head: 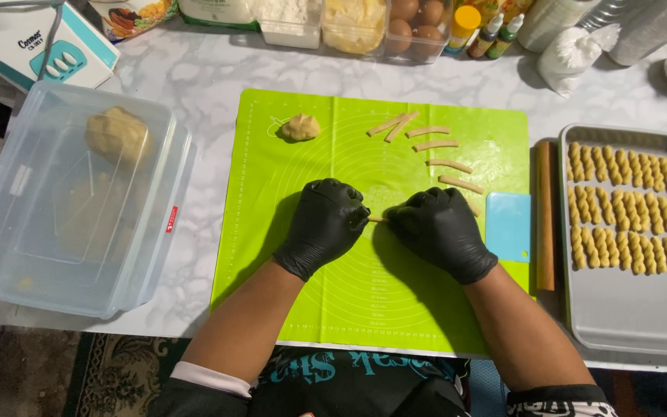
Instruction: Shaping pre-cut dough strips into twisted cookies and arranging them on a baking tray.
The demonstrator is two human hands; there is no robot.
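Both my hands wear black gloves and rest palm down on a green silicone mat (426, 301). My left hand (326, 224) and my right hand (438, 228) press on a thin dough rope (377, 219), of which only a short piece shows between them. Several cut dough strips (434, 144) lie in a curved row on the mat's far right. A small dough lump (301, 127) sits at the mat's far left.
A metal tray (627, 309) at right holds several twisted dough pieces (627, 208). A wooden rolling pin (545, 216) and a blue scraper (508, 225) lie beside it. A clear plastic box (9, 255) at left holds a big dough ball (117, 135). Eggs, bottles and containers line the back.
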